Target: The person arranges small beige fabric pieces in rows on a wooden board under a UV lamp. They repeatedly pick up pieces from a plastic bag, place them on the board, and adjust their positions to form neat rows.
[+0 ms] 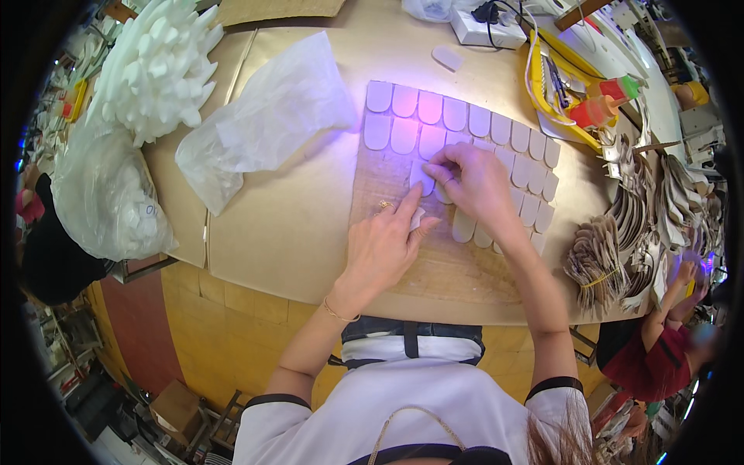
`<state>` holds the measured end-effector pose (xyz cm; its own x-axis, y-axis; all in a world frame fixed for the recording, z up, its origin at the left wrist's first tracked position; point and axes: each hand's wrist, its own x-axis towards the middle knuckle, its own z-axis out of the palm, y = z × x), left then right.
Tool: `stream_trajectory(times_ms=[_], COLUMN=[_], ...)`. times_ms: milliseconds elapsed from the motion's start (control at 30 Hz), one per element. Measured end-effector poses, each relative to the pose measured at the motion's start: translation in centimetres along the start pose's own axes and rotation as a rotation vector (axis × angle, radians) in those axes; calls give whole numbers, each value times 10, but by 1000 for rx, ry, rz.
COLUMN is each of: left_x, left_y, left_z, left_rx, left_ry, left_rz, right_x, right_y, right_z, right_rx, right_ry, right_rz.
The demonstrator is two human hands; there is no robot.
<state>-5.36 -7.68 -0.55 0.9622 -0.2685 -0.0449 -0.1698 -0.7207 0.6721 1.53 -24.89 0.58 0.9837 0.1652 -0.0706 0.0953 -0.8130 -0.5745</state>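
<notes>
Rows of pale, flat pieces with one rounded end [377, 133] lie side by side on a brown board [380, 186] in front of me. My right hand [477, 186] has thumb and fingers pinched together at the edge of one such piece [419, 180] in the third row. The index fingertip of my left hand [384, 244] presses on that same piece from the near side. Between my left thumb and fingers a small white piece [417, 218] shows, mostly hidden by the hand. Purple-pink light falls over the far left rows.
A translucent plastic bag [271, 116] lies left of the board, beside a bulging bag [108, 194] and a white knobbly bundle [159, 66]. On the right are a yellow tray [554, 85] with tools and bottles, and banded bundles of pieces [597, 260]. A co-worker [655, 349] sits at right.
</notes>
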Motion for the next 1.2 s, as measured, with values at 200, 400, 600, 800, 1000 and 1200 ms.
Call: stream_trajectory(times_ms=[200,400,600,800,1000,1200], left_x=[0,-8,-7,-10,-12,-8], left_y=[-7,-8,0,-5,-10,-30], left_z=[-9,-25,-25,-27,-17,-20], left_rx=[-483,-1250,-1020,-804,-715,-1146], left_ry=[-5,-112,108,185,340,519], left_rz=[-77,-300,-162,-52,-49,-397], right_x=[-10,-30,-43,-43,-44,-22], right_y=[-9,-31,-46,-45,-46,-43], right_z=[0,-11,1,3,7,-13], right_rx=[-16,476,615,931,1186,585], right_ry=[249,-39,-97,-219,-268,-205], right_rz=[-100,-324,-254,-65,100,-78])
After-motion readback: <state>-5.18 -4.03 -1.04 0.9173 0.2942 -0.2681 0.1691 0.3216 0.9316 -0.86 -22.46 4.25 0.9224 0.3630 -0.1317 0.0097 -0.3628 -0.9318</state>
